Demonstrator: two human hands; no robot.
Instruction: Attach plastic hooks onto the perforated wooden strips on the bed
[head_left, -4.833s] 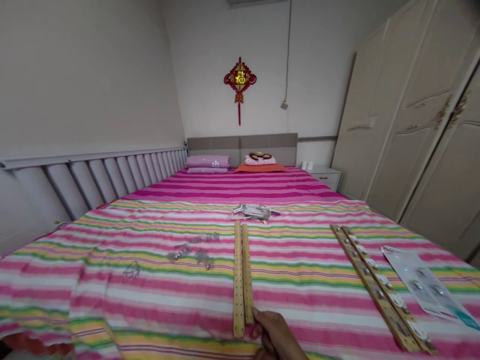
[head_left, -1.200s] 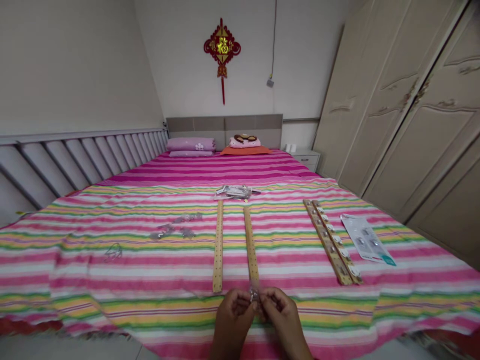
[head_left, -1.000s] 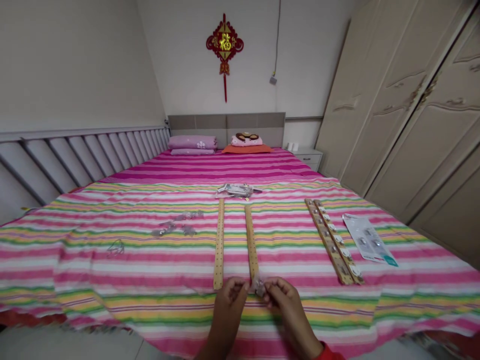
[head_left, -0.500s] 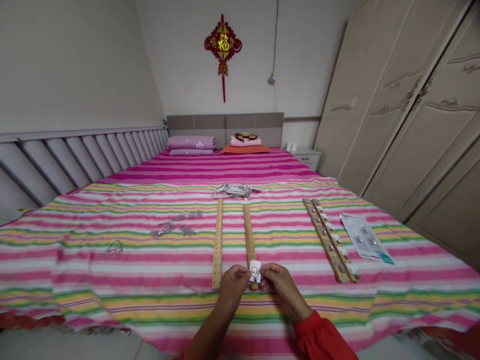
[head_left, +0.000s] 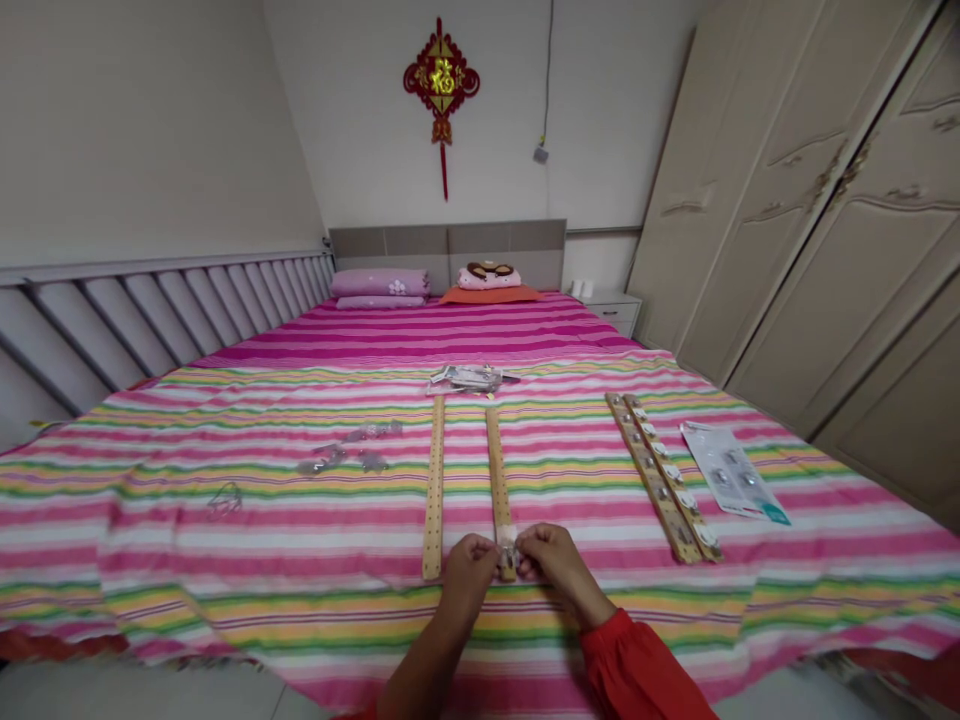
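Along the left edge of the bed (head_left: 420, 345), a white railing (head_left: 161, 310). Inward from there, toward the near-left corner, a loose tangle of wire (head_left: 225, 498). Farther right and nearer the middle, small clear bags (head_left: 328, 458), scattered, with shiny bits inside too small to make out. Next, a holed strip (head_left: 433, 490), flat, long axis running from near edge to far edge. Just beyond its far end, a pile (head_left: 469, 379) of clear packaging with greyish pieces inside.

Close to the near edge, the left hand (head_left: 471, 562), thumb and fingertips pinched together on the left side of a small card (head_left: 508, 548). Pale at the end toward the far edge, shiny at the near end, and over the near end of a second strip (head_left: 498, 465); impossible to tell whether touching the wood. Long axis of this strip also near to far, far end leaning slightly left. Opposite, the right hand (head_left: 553, 560), likewise pinched, gripping the card's right side.

Toward the right edge, two studded strips (head_left: 652, 480), side by side, near ends slanting toward the near-right corner. Just right of these, a blister pack (head_left: 731, 470), slanted alike, with a few shiny pieces under the plastic.
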